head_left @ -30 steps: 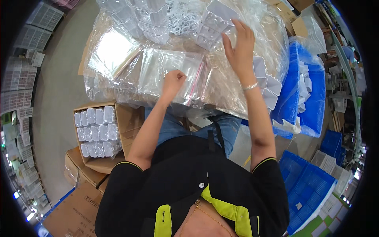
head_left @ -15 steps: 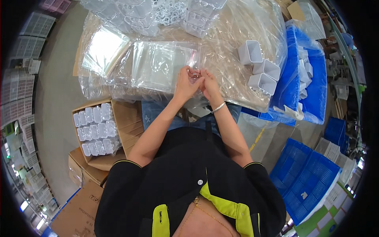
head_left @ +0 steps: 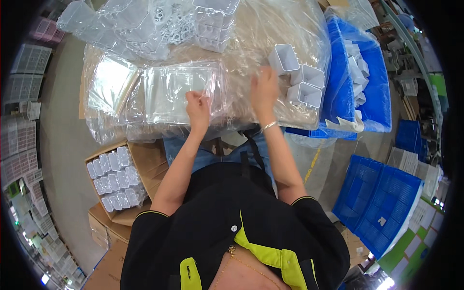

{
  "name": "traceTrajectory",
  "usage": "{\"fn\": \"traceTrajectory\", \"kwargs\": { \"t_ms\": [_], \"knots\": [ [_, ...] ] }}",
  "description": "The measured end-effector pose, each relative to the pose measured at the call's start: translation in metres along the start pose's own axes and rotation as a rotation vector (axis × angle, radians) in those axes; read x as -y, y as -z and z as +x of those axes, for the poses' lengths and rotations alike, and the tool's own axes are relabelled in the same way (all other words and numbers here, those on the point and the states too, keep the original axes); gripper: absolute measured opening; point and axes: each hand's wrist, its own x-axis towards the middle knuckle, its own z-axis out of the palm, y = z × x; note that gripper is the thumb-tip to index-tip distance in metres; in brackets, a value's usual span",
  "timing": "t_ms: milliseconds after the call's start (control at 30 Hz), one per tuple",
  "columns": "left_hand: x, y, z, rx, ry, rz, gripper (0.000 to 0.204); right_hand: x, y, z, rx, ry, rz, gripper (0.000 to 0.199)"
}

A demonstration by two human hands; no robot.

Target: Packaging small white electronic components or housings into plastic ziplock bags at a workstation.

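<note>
The left hand (head_left: 198, 107) is pinching the near edge of a clear bag (head_left: 181, 89) lying flat on the desk (head_left: 270, 34), its grip closed to part the mouth. The right hand (head_left: 264, 89) is pressing open-palmed beside white tubs (head_left: 299, 77), steadying the plastic.

— What carried your work?
— Your table (head_left: 270, 34), wrapped in clear film, filled the upper middle of the frame.
— And on it?
— Flat clear bags (head_left: 179, 89) at centre, white square cups (head_left: 299, 79) right, clear trays (head_left: 212, 24) along the top.
</note>
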Motion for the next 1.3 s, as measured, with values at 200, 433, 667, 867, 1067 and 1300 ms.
{"fn": "traceTrajectory", "kwargs": {
  "t_ms": [200,433,667,867,1067,1300],
  "knots": [
    [-0.022,-0.005,-0.012,0.192,-0.348,0.306,0.019,-0.055,0.008,0.068,0.136,0.145,-0.511,0.024],
    [-0.016,-0.01,-0.011,0.29,-0.546,0.403,0.032,-0.039,0.036,0.037,0.088,0.309,-0.395,0.017],
    [-0.015,-0.023,-0.01,0.26,-0.546,0.452,0.052,-0.013,0.012,0.021,0.179,0.279,-0.283,0.013],
    [-0.014,-0.021,-0.006,0.279,-0.411,0.436,0.063,0.003,0.037,0.002,0.034,0.2,0.242,0.011],
    [-0.017,-0.015,0.003,0.431,-0.257,0.329,0.067,-0.012,0.004,-0.047,0.327,-0.065,0.588,0.012],
    [-0.053,0.0,-0.017,0.305,0.132,-0.356,0.07,0.019,0.013,-0.054,0.304,0.385,0.284,0.015]
  ]
}}
